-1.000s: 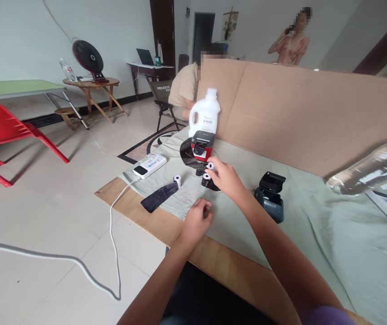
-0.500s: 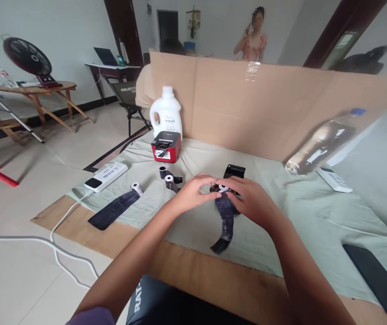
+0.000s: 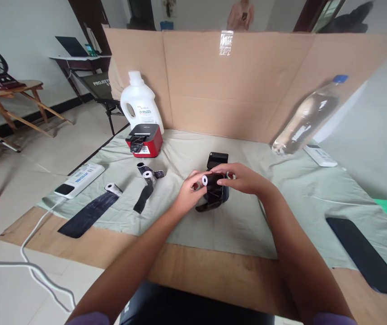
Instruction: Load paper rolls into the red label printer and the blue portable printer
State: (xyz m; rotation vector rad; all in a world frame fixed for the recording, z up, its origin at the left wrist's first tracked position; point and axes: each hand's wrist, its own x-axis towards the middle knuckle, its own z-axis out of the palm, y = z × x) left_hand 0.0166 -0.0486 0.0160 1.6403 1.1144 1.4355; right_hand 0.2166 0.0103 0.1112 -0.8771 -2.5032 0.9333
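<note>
Between my hands is a roll of black paper (image 3: pixel 215 181) with a white core, its free end hanging down in front. The roll sits over a dark open-lidded device that looks like a small printer (image 3: pixel 218 159), partly hidden by my hands. My left hand (image 3: pixel 192 189) has its thumb and fingertips closed at the roll's left end. From the right, my right hand (image 3: pixel 242 177) grips the roll with thumb and fingers. To the left lie a small roll with a dark strip (image 3: pixel 147 176), another beside it (image 3: pixel 141 166), and a roll with a long black strip (image 3: pixel 112 187).
A red-and-black printer (image 3: pixel 145 141) stands before a white jug (image 3: pixel 141 101). A cardboard screen (image 3: pixel 234 90) rises behind the cloth. A plastic bottle (image 3: pixel 310 115) leans at right. A white power strip (image 3: pixel 80 180) lies left, a black phone-like slab (image 3: pixel 366 255) right.
My hands have brought the roll over the open device and turned it so its end shows to the left. Its hanging strip appears shorter. The camera view has shifted.
</note>
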